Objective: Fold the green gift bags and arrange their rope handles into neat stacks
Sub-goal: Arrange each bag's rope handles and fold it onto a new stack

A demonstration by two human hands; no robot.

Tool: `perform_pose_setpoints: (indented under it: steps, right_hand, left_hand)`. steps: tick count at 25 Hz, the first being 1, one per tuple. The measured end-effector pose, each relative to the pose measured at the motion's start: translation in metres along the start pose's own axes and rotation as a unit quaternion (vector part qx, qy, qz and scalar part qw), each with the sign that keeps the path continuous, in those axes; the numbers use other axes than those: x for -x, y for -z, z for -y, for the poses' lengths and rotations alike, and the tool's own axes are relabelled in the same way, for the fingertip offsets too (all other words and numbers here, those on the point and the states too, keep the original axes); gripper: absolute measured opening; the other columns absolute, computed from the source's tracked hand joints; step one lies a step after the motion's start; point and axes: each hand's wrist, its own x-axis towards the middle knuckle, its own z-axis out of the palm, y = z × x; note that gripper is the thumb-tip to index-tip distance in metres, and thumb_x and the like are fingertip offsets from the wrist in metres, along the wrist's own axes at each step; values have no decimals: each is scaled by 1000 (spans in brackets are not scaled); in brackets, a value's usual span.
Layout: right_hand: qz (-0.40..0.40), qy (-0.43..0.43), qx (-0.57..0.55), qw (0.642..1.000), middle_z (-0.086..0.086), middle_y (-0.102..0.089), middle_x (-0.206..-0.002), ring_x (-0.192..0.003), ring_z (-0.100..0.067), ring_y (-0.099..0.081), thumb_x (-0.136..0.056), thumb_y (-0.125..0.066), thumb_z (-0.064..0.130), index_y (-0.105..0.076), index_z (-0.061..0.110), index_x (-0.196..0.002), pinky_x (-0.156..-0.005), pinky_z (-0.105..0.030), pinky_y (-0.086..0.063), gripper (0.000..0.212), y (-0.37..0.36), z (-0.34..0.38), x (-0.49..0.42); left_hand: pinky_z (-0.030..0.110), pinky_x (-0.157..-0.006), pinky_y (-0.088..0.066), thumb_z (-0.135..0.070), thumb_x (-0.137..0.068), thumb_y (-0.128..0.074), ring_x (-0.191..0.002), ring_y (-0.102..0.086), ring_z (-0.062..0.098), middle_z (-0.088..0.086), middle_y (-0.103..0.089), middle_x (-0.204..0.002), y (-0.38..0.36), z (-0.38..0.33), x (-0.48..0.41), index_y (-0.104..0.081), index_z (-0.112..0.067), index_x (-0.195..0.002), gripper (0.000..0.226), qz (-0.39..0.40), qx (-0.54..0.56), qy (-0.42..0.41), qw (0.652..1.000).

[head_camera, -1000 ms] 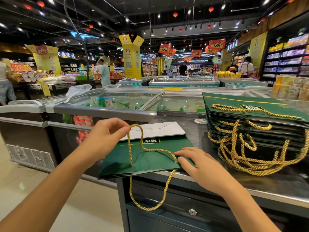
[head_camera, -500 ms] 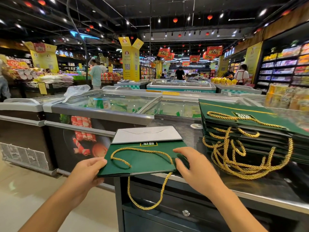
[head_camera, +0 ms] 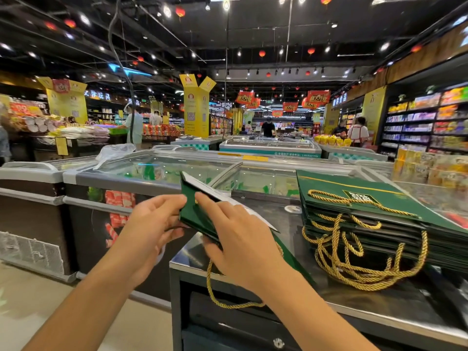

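Observation:
A flat green gift bag [head_camera: 193, 211] with a white inner flap is tilted up on edge above the left end of the steel counter [head_camera: 379, 310]. My left hand [head_camera: 149, 229] grips its left edge, thumb on top and fingers underneath. My right hand [head_camera: 238, 239] holds the bag from the right, fingers spread over its green face. One gold rope handle [head_camera: 222, 300] dangles below the counter's front edge. At the right lies a stack of folded green bags [head_camera: 374, 216], and their gold rope handles [head_camera: 359, 259] spill over the front in a loose tangle.
Glass-topped chest freezers [head_camera: 152, 171] stand directly behind and left of the counter. A drawer with a round lock [head_camera: 278, 342] sits under the counter front. Yellow boxed goods [head_camera: 425, 168] are at the far right. Shoppers and shelves fill the aisles beyond.
The bag lay flat on the counter; now both hands have lifted it and tipped it up on edge. My left hand moved from the bag's near left corner up to its edge.

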Motion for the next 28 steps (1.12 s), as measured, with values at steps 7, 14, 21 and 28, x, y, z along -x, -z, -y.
perform_pose_setpoints:
  steps: [7,14,21,28]
  right_hand:
    - [-134,-88,-123,979,3,-66,-112,-84,-17,-63,-105,-47,16,-23,45,-154,-64,-39,-56,61,45,-24,-15]
    - [-271,-235,-396,845,56,-50,-90,-86,35,-48,-108,-44,8,-29,38,-133,-72,9,-34,42,77,-47,-10]
    - [-330,-306,-426,785,6,-68,-122,-111,-9,-66,-99,-59,15,-50,28,-134,-91,-39,-59,38,85,-87,-5]
    - [-274,-411,-344,799,-2,-68,-109,-86,-18,-72,-86,-75,10,-52,22,-121,-72,-40,-63,43,155,-152,16]
  left_hand:
    - [30,-72,-57,-16,-101,-58,-87,-71,23,12,-71,-106,-16,24,-3,-57,-17,-133,32,1,-85,45,995]
    - [43,-91,-58,-23,-92,-72,-111,-66,34,17,-62,-125,-45,68,13,-25,-34,-155,80,13,-8,145,989]
    - [32,-72,-62,6,-81,-73,-92,-75,23,15,-76,-109,-59,63,-8,-50,-11,-134,60,27,76,119,990]
    - [10,-64,-54,13,-88,-65,-80,-72,-5,-14,-72,-95,-98,15,-63,-55,-25,-116,48,59,-33,-52,996]
